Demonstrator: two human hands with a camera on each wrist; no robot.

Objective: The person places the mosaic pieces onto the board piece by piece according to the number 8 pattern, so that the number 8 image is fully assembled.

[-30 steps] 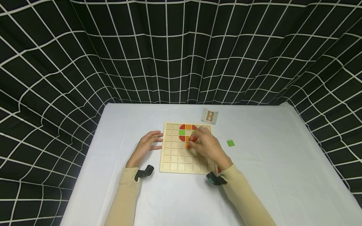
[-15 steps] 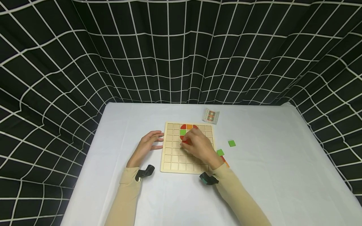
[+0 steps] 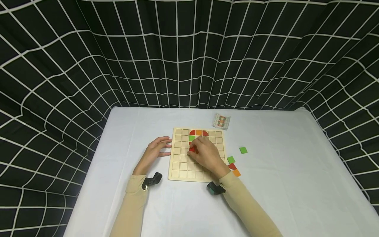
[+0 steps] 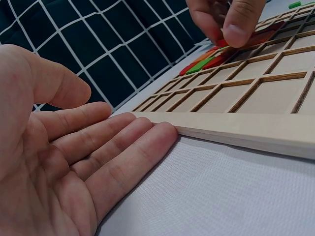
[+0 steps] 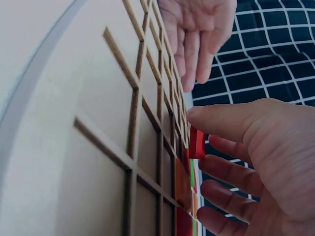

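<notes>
A pale wooden grid board (image 3: pixel 179 174) lies on the white table, with red, orange and green tiles set in its upper cells. Among them show a green tile (image 3: pixel 192 138) and an orange tile (image 3: pixel 199 132). My right hand (image 3: pixel 207 154) is over the board and pinches a red tile (image 5: pixel 197 143) between thumb and fingertips, tilted on edge just below the left column of set tiles. The hand hides part of the pattern in the head view. At the board's left edge, my left hand (image 3: pixel 154 149) rests with extended fingers, its fingertips at the rim.
Right of the board lie two loose green tiles, one farther out (image 3: pixel 243 150), a red rounded tile (image 3: pixel 232 166) and an orange tile (image 3: pixel 237 172). A small printed pattern card (image 3: pixel 221 121) lies behind the board. A black gridded curtain (image 3: pixel 189 59) surrounds the table.
My right hand has moved left from the orange tile in the middle column and now has the red tile in its fingertips. Loose tiles beside the board came into view. The left hand stays put.
</notes>
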